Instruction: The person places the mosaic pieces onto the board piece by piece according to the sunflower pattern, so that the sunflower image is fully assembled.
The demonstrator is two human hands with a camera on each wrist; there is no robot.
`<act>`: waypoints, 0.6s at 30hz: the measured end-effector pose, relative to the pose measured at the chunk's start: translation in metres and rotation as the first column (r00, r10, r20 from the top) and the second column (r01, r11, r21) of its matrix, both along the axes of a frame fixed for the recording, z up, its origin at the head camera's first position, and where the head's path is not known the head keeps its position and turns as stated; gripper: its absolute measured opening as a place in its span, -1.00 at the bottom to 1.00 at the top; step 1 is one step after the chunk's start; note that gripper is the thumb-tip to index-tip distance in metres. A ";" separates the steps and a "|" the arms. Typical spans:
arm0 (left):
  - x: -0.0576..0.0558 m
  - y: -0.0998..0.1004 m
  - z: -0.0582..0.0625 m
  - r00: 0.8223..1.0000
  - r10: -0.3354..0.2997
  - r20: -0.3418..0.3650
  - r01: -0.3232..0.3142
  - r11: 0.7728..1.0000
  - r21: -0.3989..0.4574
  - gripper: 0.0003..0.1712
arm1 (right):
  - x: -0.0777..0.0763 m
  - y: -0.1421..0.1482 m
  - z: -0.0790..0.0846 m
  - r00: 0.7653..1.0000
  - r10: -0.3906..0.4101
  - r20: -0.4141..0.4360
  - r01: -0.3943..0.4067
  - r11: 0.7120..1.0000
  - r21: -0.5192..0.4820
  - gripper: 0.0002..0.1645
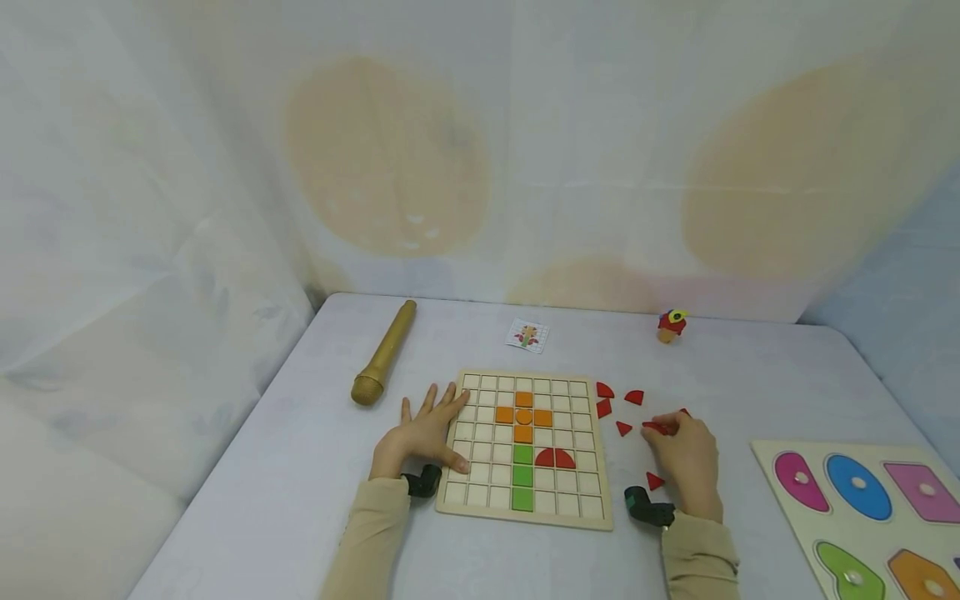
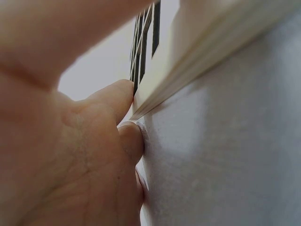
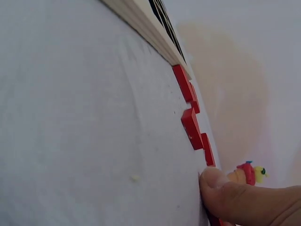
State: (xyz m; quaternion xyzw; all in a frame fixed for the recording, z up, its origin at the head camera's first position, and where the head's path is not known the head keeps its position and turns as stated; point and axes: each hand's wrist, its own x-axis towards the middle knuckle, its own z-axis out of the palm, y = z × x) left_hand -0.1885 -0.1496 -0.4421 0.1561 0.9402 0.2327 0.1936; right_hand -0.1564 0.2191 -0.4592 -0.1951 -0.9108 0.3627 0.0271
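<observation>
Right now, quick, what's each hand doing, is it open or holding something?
Left hand: open, fingers spread, resting at the wooden grid board's left edge.
Right hand: closed, pinching a red piece; its shape can't be told.

A grid board of pale, smooth, matt wood, with smooth red pieces resembling painted wood. The white tablecloth is matt, faintly creased cloth; the small picture card looks like paper.
</observation>
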 end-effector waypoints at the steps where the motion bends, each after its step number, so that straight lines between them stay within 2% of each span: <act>1: 0.000 0.000 0.000 1.000 0.001 0.001 -0.001 1.000 0.000 0.42 | 0.000 0.001 0.000 1.000 0.000 0.009 0.000 1.000 -0.007 -0.61; 5: 0.000 0.000 0.000 1.000 0.005 -0.001 -0.005 1.000 -0.001 0.42 | -0.001 0.004 0.000 0.999 -0.005 0.036 0.006 0.999 -0.038 -0.64; 10: 0.000 0.000 0.002 1.000 0.007 0.000 -0.007 1.000 0.006 0.42 | 0.000 0.008 -0.001 1.000 0.010 0.019 -0.009 0.998 -0.058 -0.62; 14: 0.000 0.000 0.001 1.000 0.008 0.000 -0.008 1.000 0.006 0.42 | 0.003 0.011 -0.001 0.999 0.037 0.031 -0.035 0.996 -0.078 -0.61; 18: -0.001 0.000 0.000 1.000 0.005 0.000 -0.005 1.000 0.008 0.42 | 0.004 0.011 0.002 0.991 0.100 0.087 -0.096 0.994 -0.050 -0.62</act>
